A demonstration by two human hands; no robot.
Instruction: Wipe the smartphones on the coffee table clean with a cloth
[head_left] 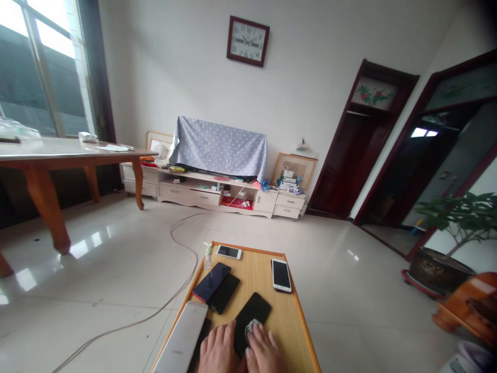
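A black smartphone (254,310) lies on a small wooden table (252,269) in front of me. My right hand (264,351) presses a crumpled grey cloth (253,325) onto its screen with the fingertips. At the phone's left edge, my left hand (218,348) grips it with curled fingers, the thumb mostly hidden. Left of that hand lies a large white device (182,336), overlapping a dark one. Two more dark phones, one red-edged phone (212,282) and one black phone (224,294), overlap farther up.
A small pump bottle (208,256) and a white phone (229,252) stand and lie at the table's far end. Another white phone (281,275) rests by the right edge. A cable (182,228) runs across the floor; a potted plant (446,264) is at right.
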